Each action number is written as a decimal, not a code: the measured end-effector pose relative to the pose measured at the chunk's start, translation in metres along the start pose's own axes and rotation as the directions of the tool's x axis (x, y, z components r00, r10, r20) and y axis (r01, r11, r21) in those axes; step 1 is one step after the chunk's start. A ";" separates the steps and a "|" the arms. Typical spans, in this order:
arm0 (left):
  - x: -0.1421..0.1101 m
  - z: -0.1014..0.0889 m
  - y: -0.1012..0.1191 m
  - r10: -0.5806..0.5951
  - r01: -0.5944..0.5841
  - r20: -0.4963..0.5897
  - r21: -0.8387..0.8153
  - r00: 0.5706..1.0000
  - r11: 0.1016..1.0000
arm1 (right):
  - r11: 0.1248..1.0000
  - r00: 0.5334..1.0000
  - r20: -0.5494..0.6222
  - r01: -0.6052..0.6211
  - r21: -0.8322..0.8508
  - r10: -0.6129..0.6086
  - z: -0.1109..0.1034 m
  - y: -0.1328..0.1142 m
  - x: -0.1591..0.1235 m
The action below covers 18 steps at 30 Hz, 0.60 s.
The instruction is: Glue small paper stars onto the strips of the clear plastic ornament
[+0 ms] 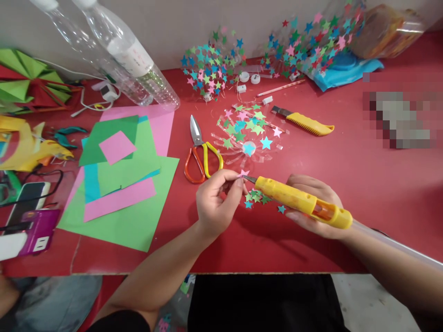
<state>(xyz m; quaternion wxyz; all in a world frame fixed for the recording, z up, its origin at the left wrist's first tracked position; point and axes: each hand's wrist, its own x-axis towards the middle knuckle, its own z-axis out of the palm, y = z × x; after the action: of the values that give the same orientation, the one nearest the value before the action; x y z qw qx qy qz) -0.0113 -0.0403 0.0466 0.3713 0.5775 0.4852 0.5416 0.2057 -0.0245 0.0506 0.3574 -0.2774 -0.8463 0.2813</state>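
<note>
My left hand point(221, 198) is closed, pinching a pink paper star point(243, 174) between thumb and fingertips. In my right hand point(316, 203) is a yellow hot glue gun point(294, 196), its dark nozzle touching or almost touching the star. A long clear glue stick point(398, 244) runs out of its back end. Below the nozzle lies a small pile of green and blue paper stars point(256, 196). Just beyond my hands, a clear plastic piece cut into spread strips point(249, 148) carries several coloured stars. Scissors point(204, 157) with red and yellow handles lie beside my left hand.
Coloured paper sheets point(138, 230) lie at left, near a phone point(29, 203) and a purple box point(41, 230). Two plastic bottles point(128, 55) stand behind. Star-covered pieces point(207, 69), a yellow box cutter point(308, 123) and a blue packet point(342, 74) sit farther back.
</note>
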 end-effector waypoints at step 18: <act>0.010 -0.009 -0.003 0.469 -0.478 0.140 0.450 0.872 0.755 | 0.994 1.000 -0.004 -0.009 -0.104 0.009 0.000 -0.002 0.000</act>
<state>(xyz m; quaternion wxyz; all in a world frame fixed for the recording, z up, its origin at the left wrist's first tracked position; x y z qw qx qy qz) -0.0211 -0.0308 0.0478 0.0753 0.7585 0.4364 0.4780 0.2053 -0.0261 0.0520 0.3427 -0.2999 -0.8580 0.2377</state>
